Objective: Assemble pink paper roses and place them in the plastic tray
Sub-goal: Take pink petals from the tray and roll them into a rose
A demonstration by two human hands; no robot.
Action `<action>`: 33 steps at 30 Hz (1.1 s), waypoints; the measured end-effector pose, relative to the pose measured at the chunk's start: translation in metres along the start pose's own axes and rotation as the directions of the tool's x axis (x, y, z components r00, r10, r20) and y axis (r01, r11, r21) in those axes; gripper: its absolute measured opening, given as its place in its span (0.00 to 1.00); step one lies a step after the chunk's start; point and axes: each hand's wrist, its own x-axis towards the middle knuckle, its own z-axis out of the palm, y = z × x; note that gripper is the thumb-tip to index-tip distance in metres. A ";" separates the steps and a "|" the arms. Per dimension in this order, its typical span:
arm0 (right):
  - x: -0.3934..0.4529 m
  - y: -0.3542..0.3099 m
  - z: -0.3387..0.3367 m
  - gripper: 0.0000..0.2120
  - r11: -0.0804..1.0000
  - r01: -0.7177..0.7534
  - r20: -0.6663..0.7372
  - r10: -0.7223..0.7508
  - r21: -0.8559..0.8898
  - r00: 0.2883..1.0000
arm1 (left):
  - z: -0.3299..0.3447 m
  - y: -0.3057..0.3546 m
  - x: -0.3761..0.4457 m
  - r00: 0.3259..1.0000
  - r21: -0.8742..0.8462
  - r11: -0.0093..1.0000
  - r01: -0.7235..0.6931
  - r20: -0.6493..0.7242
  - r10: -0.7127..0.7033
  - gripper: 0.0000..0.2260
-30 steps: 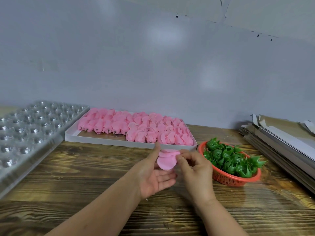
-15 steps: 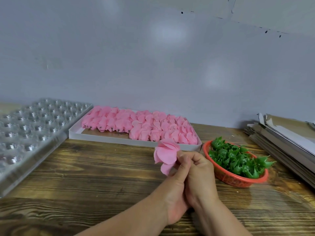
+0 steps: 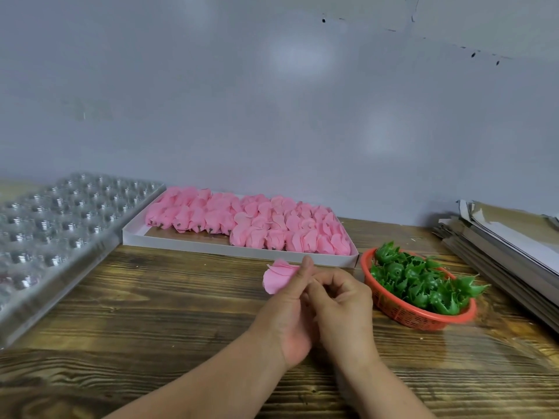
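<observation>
Rose: pink petals [image 3: 278, 278] pinched by left hand [image 3: 290, 316].
Right hand [image 3: 341, 303]: curled beside, contents unclear.
Tip: keep base pinched.

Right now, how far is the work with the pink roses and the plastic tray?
Done: nothing shows yet in the clear plastic tray; its visible cups look empty. In hand: the left hand pinches one pink rose while the right hand works at its base. Left: many pink petal heads wait in the white box, and green bases fill the red basket.
</observation>
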 end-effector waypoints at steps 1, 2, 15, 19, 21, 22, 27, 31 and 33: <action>0.001 0.000 0.000 0.12 1.000 -0.017 -0.004 0.017 0.011 1.000 | -0.001 0.000 0.001 1.000 0.021 1.000 -0.006 0.020 0.006 0.23; 0.002 0.000 -0.001 0.12 0.999 -0.037 -0.010 0.037 0.031 0.999 | -0.002 0.000 0.003 0.999 0.036 0.999 -0.010 0.031 0.009 0.23; 0.005 0.000 -0.003 0.09 0.720 -0.502 0.243 0.441 0.478 0.864 | -0.008 0.008 0.011 0.989 0.243 0.961 -0.134 -0.022 0.144 0.28; 0.002 -0.002 -0.004 0.08 0.864 -0.339 0.235 0.266 0.371 0.935 | -0.009 0.013 0.011 0.989 0.157 0.976 -0.149 -0.003 0.151 0.06; 0.000 -0.005 -0.003 0.13 0.947 -0.194 0.244 0.131 0.256 0.961 | -0.007 0.015 0.009 0.989 0.098 0.984 -0.148 0.008 0.148 0.08; -0.001 -0.004 -0.002 0.16 0.980 -0.113 0.240 0.071 0.164 0.968 | -0.006 0.014 0.008 0.989 0.085 0.986 -0.145 -0.010 0.146 0.11; -0.005 -0.002 0.000 0.17 0.960 0.179 0.162 -0.146 -0.214 0.976 | -0.001 0.011 0.002 0.986 0.040 0.987 -0.156 -0.058 0.158 0.14; -0.005 -0.001 -0.001 0.13 0.970 0.166 0.136 -0.143 -0.177 0.980 | -0.001 0.011 0.002 0.988 0.087 0.986 -0.143 -0.045 0.147 0.04; -0.004 -0.002 0.000 0.11 0.987 0.128 0.150 -0.112 -0.101 0.982 | -0.002 0.011 0.003 0.987 0.125 0.980 -0.152 -0.035 0.157 0.02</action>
